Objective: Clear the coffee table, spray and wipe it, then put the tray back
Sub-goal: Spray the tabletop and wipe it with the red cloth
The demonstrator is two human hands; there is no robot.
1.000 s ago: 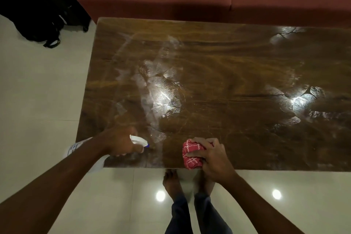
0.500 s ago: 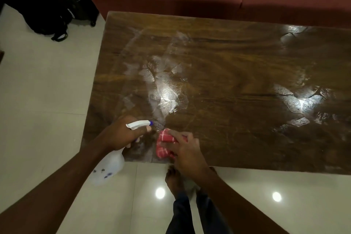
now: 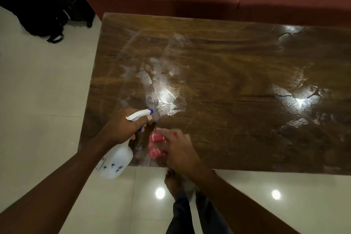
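At the near left corner of the bench (image 3: 237,129), the left hand (image 3: 122,128) grips the spray bottle (image 3: 116,159), fingers curled round its neck, nozzle pointing across the wet, streaked wood. Just beside it, the right hand (image 3: 180,151) holds the red cloth (image 3: 156,148) down on the bench, fingers curled over it.

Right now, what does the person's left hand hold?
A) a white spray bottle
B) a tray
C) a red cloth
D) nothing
A: the left hand grips the neck of the white spray bottle over the near left corner of the coffee table, while the red cloth is under the right hand, which holds it on the tabletop.
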